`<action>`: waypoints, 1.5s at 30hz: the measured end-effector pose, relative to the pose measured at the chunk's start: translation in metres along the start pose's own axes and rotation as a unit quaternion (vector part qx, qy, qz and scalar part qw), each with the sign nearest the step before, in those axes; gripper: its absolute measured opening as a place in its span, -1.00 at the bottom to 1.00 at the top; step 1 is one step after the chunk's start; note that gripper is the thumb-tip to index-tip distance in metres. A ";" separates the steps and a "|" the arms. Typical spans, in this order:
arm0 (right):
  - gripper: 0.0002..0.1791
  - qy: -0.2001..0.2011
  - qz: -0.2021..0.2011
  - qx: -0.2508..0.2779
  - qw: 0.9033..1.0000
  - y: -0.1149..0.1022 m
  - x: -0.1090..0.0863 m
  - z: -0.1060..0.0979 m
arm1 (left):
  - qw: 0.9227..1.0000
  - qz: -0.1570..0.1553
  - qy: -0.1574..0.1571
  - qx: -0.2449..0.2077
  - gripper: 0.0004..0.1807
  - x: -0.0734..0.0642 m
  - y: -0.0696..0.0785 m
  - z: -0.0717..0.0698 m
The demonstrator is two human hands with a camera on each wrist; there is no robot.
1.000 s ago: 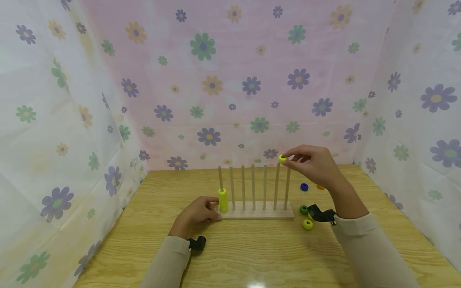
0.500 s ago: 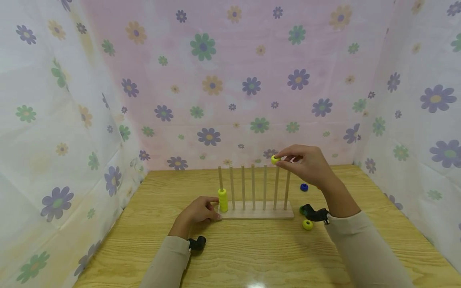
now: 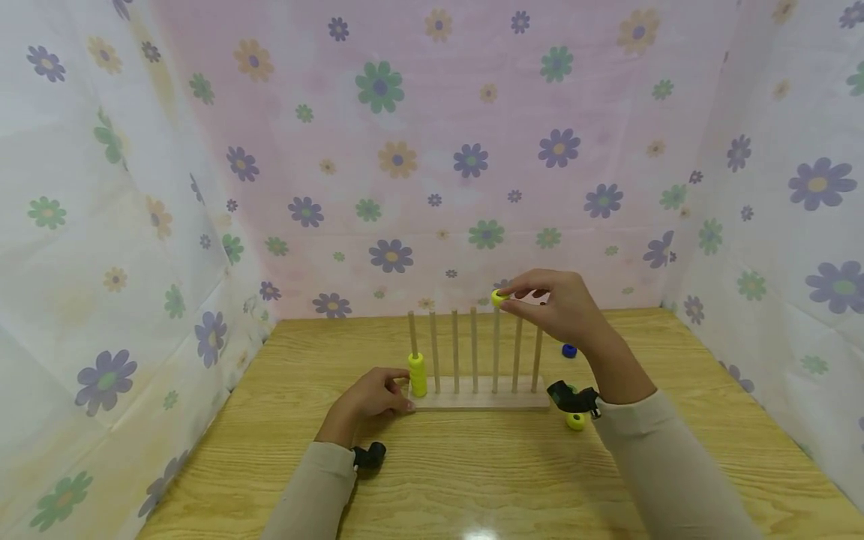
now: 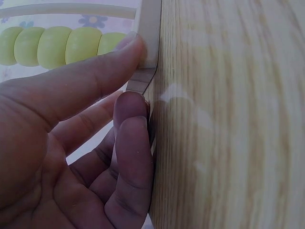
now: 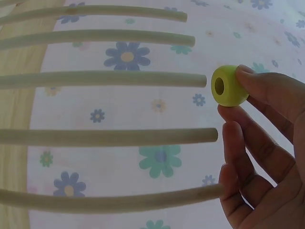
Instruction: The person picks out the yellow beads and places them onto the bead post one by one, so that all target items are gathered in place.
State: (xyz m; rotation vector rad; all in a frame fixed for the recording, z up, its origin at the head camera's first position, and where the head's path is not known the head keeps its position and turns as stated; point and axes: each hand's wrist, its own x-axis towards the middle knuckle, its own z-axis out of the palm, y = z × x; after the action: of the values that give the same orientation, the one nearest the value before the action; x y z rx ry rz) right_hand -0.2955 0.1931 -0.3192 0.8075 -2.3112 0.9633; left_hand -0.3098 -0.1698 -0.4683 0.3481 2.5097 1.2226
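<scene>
A wooden peg rack (image 3: 479, 401) with several upright dowels stands on the table. Its leftmost dowel carries a stack of yellow-green beads (image 3: 418, 375); the others are bare. My right hand (image 3: 560, 304) pinches one yellow-green bead (image 3: 498, 299) between thumb and fingers at the height of the dowel tops. In the right wrist view that bead (image 5: 231, 88) has its hole facing a dowel tip (image 5: 202, 80), with a small gap between. At the rack's left end, my left hand (image 3: 373, 391) grips the base corner, the thumb lying on the base beside the stack in the left wrist view.
Right of the rack lie a blue bead (image 3: 570, 351) and a yellow bead (image 3: 575, 421). The black right wrist camera (image 3: 572, 397) partly hides a green bead. Flowered cloth (image 3: 445, 150) hangs behind and on both sides of the wooden table (image 3: 432, 472).
My right hand has moved left with the bead, from near the rightmost dowels to a dowel further left. The left hand has stayed on the rack's end.
</scene>
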 end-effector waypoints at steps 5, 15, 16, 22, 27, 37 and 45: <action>-0.83 -0.007 -0.001 0.011 1.000 -0.007 0.004 0.005 | 1.000 -0.004 0.000 -0.003 -0.18 -0.001 0.000 0.000; -0.84 -0.022 0.004 0.042 0.999 -0.016 0.010 0.016 | 1.000 -0.002 0.000 0.000 -0.18 0.000 0.001 0.000; -0.84 -0.025 0.004 0.046 0.999 -0.017 0.011 0.017 | 1.000 -0.002 -0.001 0.001 -0.17 0.000 0.001 0.000; -0.85 -0.042 -0.005 0.056 0.997 -0.023 0.017 0.026 | 1.000 0.002 -0.001 0.001 -0.17 0.000 0.001 0.000; -0.86 -0.052 -0.006 0.053 0.997 -0.027 0.020 0.031 | 1.000 0.002 -0.003 0.003 -0.17 -0.001 0.001 0.000; -0.86 -0.055 -0.008 0.063 0.996 -0.036 0.026 0.038 | 1.000 0.005 -0.004 -0.002 -0.19 -0.001 0.001 0.000; -0.84 -0.058 -0.006 0.078 0.995 -0.041 0.029 0.047 | 1.000 0.007 -0.005 -0.008 -0.19 -0.001 0.001 0.000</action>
State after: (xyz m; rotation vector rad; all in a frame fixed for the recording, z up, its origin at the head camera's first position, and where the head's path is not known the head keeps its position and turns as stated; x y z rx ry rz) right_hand -0.2980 0.1248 -0.3108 0.9610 -2.3477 1.1295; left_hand -0.3089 -0.1695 -0.4670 0.3671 2.4918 1.2408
